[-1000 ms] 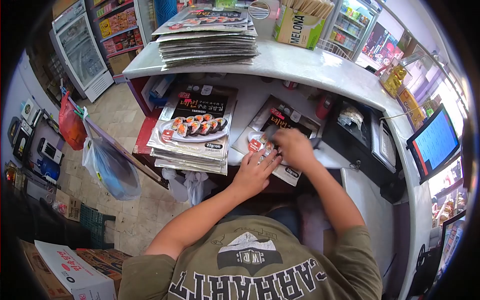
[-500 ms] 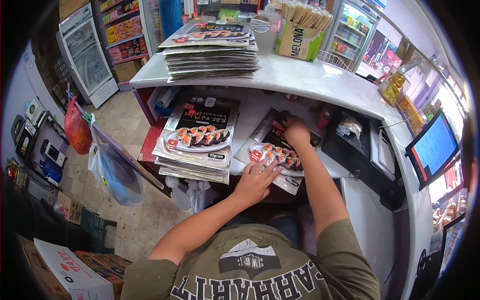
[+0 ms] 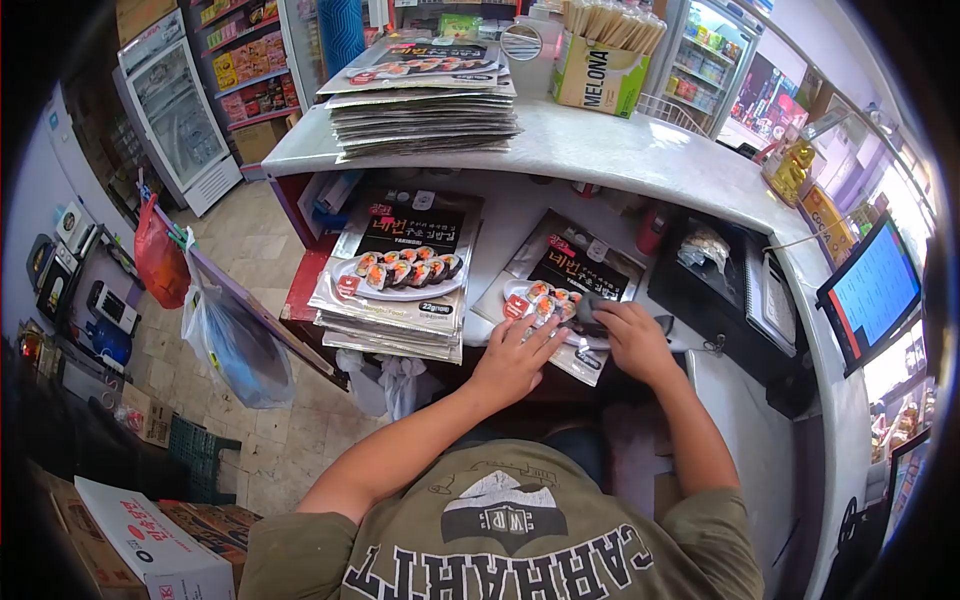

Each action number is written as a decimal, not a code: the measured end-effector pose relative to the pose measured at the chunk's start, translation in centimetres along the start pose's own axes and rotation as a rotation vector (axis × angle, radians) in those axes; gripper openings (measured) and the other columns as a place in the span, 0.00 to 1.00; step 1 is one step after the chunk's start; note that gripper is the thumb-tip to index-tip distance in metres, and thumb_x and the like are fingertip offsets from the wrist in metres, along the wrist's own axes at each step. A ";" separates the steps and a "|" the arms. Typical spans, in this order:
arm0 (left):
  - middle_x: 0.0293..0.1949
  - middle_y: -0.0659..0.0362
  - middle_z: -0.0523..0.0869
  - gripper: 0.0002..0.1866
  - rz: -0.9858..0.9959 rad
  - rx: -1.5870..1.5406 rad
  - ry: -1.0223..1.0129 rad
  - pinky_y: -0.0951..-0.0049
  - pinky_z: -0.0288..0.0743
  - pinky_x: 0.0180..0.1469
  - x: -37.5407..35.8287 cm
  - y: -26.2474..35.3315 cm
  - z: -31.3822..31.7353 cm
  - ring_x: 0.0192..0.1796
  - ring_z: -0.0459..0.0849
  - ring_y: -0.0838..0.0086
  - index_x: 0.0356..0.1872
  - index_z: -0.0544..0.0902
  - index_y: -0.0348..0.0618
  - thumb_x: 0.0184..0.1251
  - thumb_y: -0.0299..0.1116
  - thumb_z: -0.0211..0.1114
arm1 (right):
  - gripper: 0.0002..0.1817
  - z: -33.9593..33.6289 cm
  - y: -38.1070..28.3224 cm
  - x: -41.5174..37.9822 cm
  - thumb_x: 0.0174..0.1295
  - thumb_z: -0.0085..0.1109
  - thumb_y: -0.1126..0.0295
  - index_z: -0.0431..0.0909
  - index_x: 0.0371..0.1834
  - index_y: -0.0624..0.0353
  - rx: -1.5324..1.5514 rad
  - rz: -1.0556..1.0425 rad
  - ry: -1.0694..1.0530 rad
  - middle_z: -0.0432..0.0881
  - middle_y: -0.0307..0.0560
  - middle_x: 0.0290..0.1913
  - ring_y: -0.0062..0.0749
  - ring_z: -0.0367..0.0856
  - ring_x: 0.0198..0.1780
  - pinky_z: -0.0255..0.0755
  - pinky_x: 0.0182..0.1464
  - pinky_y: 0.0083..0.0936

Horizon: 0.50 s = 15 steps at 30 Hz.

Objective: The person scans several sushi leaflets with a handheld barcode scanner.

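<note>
A black and silver seaweed pack (image 3: 560, 255) printed with sushi rolls lies slightly turned on the lower counter in front of me. My left hand (image 3: 512, 362) rests on the pack's lower left part, fingers spread out flat. My right hand (image 3: 640, 342) is at the pack's lower right side, closed around a dark grey cloth (image 3: 590, 308) that bunches out on both sides of the fingers. To the left stands a stack of the same seaweed packs (image 3: 410, 235). Another stack of packs (image 3: 425, 125) sits on the raised counter above.
A Melona box (image 3: 597, 75) of wooden chopsticks stands on the raised counter (image 3: 640, 150). At right are a black drawer box (image 3: 715, 310) and a monitor (image 3: 870, 290). Plastic bags (image 3: 235, 340) hang at left, with cartons (image 3: 150, 540) below.
My right hand has moved with the grey cloth from the pack's upper part down toward its lower right edge. My left hand has stayed on the pack.
</note>
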<state>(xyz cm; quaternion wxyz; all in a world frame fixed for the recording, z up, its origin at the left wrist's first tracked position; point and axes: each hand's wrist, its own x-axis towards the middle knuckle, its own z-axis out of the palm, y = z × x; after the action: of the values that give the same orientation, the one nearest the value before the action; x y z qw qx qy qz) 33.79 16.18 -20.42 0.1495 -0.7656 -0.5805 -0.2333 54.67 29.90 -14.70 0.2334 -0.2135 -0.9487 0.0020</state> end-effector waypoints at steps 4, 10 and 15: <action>0.70 0.59 0.70 0.41 0.027 -0.003 0.010 0.57 0.62 0.64 0.6 0.0 -0.2 0.67 0.69 0.62 0.70 0.69 0.52 0.50 0.34 0.70 | 0.13 -1.8 5.6 -4.7 0.57 0.53 0.77 0.83 0.44 0.58 -0.147 0.191 0.086 0.82 0.47 0.52 0.45 0.79 0.52 0.75 0.55 0.38; 0.53 0.63 0.84 0.22 0.078 -0.092 0.020 0.64 0.72 0.48 3.1 0.2 -1.7 0.51 0.80 0.66 0.54 0.82 0.48 0.53 0.26 0.67 | 0.14 -1.9 6.0 -5.9 0.56 0.53 0.78 0.83 0.44 0.59 -0.170 0.249 0.186 0.82 0.46 0.51 0.46 0.79 0.51 0.74 0.54 0.39; 0.40 0.62 0.87 0.15 0.177 -0.072 0.311 0.65 0.73 0.44 8.3 2.1 -12.0 0.43 0.84 0.67 0.45 0.84 0.48 0.55 0.27 0.65 | 0.14 -2.2 6.0 -6.1 0.57 0.52 0.78 0.83 0.44 0.58 -0.161 0.249 0.161 0.82 0.46 0.52 0.46 0.79 0.52 0.74 0.53 0.39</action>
<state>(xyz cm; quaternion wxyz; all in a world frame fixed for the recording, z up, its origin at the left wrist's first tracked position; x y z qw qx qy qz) 35.36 16.40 -5.71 0.2298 -0.7734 -0.4719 -0.3555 62.99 32.69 -16.09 0.2887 -0.3468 -0.8902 -0.0622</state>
